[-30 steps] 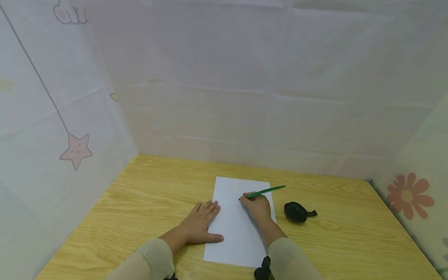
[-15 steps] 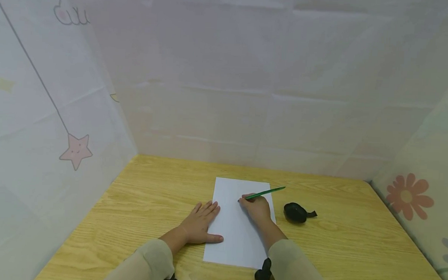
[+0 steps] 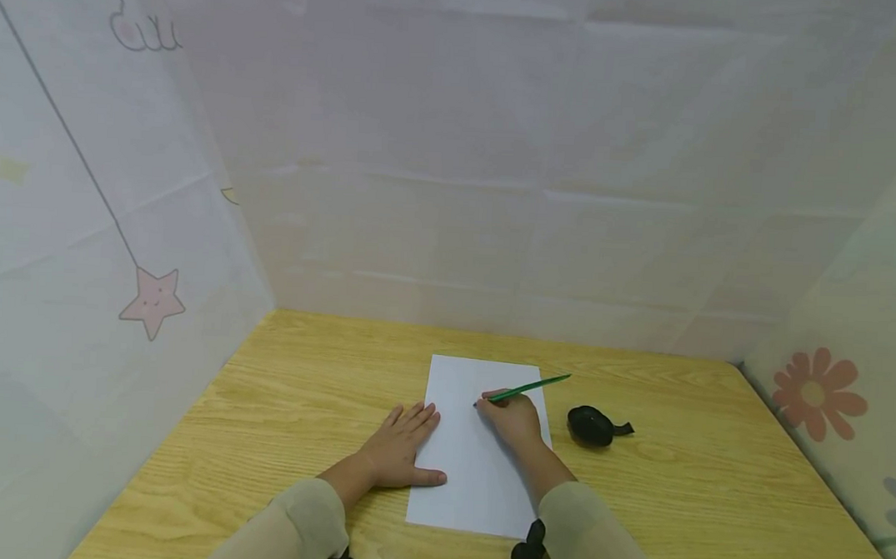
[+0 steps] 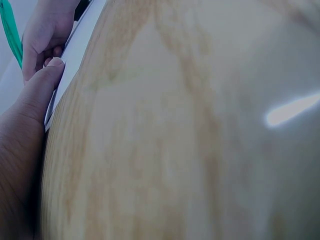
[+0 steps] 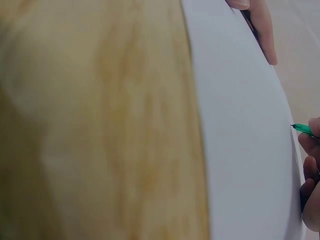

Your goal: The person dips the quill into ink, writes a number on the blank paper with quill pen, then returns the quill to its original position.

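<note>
A blank-looking sheet of white paper (image 3: 453, 501) lies upright-wise on the wooden table. My left hand (image 3: 399, 452) rests flat on its left edge, fingers spread and thumb stretched across the lower part. My right hand (image 3: 515, 417) pinches a slim green pen (image 3: 529, 386) over the upper middle of the sheet, its back end slanting up to the right. In the right wrist view the pen's dark tip (image 5: 294, 125) is right at the paper's surface. The left wrist view catches the left thumb (image 4: 42, 82) in front of the right hand (image 4: 47, 30).
A black rounded object (image 3: 590, 426) with a short tail sits on the table right of the paper. Small black devices (image 3: 528, 556) show by both cuffs. Printed cloth walls (image 3: 437, 187) border the wooden table (image 3: 325, 349) at the back and sides.
My right hand and the pen have slid slightly toward me, the tip also drifting a little left. The left hand and the sheet have stayed in place.
</note>
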Motion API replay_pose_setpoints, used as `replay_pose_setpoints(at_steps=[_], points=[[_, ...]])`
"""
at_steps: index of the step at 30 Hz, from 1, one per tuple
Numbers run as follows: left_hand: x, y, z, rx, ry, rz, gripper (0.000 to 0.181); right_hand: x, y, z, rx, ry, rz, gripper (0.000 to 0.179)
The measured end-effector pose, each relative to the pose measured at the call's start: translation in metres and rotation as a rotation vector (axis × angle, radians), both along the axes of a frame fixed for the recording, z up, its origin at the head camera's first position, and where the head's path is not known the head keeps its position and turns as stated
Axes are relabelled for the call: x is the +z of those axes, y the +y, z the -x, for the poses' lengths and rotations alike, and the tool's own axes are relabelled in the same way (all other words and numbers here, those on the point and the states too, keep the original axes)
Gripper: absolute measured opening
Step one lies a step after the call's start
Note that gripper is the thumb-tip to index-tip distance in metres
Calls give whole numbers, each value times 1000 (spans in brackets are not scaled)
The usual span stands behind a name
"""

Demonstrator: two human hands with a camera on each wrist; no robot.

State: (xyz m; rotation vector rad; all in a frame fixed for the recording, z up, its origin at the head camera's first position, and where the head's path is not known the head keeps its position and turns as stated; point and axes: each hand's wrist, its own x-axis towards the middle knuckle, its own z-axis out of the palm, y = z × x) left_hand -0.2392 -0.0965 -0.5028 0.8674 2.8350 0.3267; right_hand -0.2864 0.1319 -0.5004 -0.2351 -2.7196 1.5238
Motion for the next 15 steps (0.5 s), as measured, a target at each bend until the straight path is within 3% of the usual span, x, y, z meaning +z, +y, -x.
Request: replay_pose_setpoints(at_steps=[15], points=[[0, 0, 0, -10, -4, -13, 100, -1, 0, -3, 18, 21, 4, 18]])
